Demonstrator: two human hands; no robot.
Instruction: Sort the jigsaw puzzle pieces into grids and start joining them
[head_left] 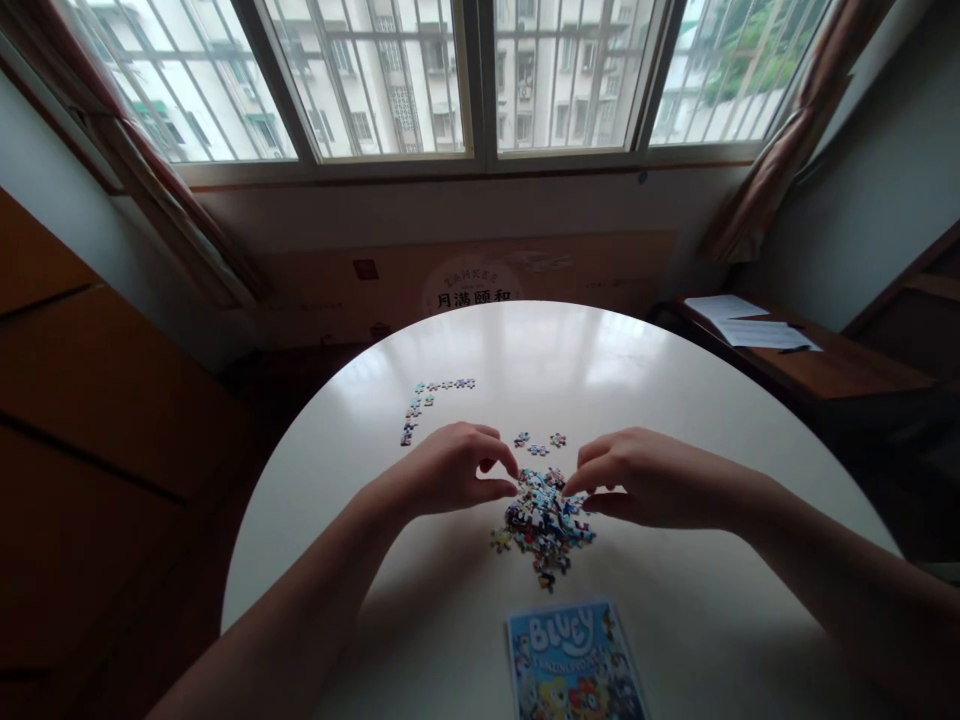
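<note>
A heap of small, multicoloured jigsaw puzzle pieces (551, 525) lies on the white round table (315, 560). My left hand (465, 468) is at the heap's upper left edge, thumb and index finger curved and apart, with no piece visible between them. On the opposite side, my right hand (630, 478) reaches in with its fingertips at the heap's right edge. Its fingers are bent and spread, and I see no piece held. Just beyond the heap lie a few loose pieces (538, 449). Farther left, several pieces form an L-shaped corner (448, 384).
A blue picture card marked "Bluey" (574, 660) lies near me, below the heap. Papers and a pen rest on a brown side table (847, 350) at the right. Behind the round table are a flat printed box (600, 265) and barred windows.
</note>
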